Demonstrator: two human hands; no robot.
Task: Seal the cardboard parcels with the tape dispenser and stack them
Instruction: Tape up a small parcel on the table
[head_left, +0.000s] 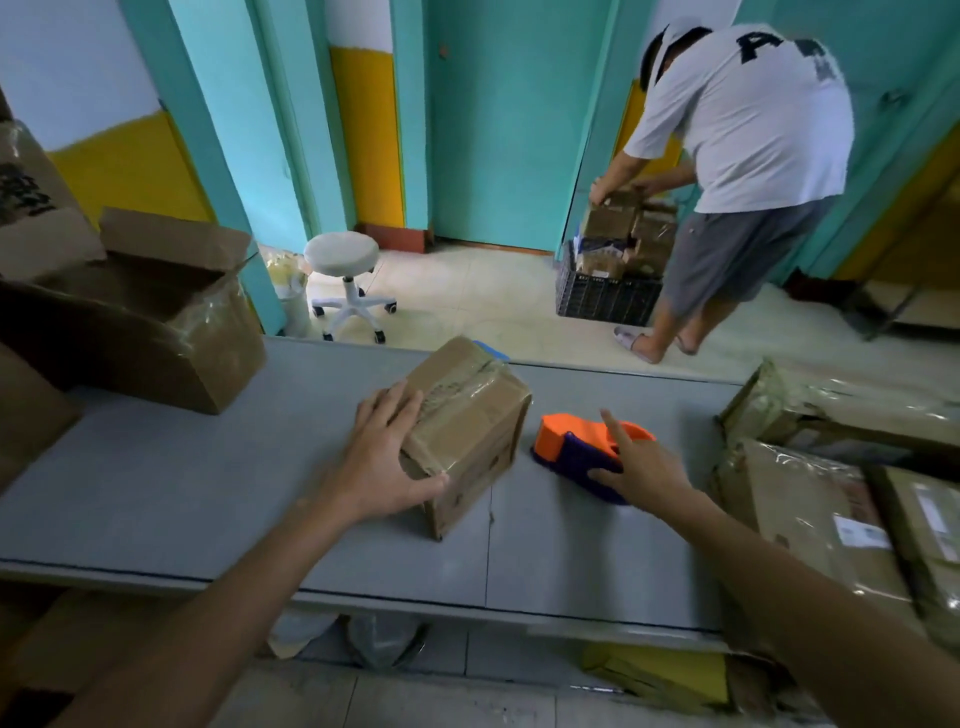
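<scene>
A small brown cardboard parcel (470, 415), wrapped in wrinkled clear tape, stands skewed near the middle of the long grey table (156, 493). The left hand (387, 460) lies on its near left end, fingers spread fairly straight over the top edge and thumb stretched along the side face, hiding that corner. Just to the parcel's right and apart from it, the orange and purple plastic tape dispenser (582, 441) lies on the table. The right hand (647, 470) is spread wide over the dispenser's near end, forefinger raised and thumb across the purple body. Blur leaves it unclear whether the hand touches the dispenser, and the tape roll cannot be made out. A blue scrap (493, 352) peeks from behind the parcel, mostly hidden. At far left a large open brown carton (156, 332) is cut off by the frame edge. At right, taped parcels with white labels (810, 499) run out of view. Beyond the table another person in a white shirt (748, 114) bends over a black crate (602, 299) of boxes, near a white wheeled stool (343, 254).
</scene>
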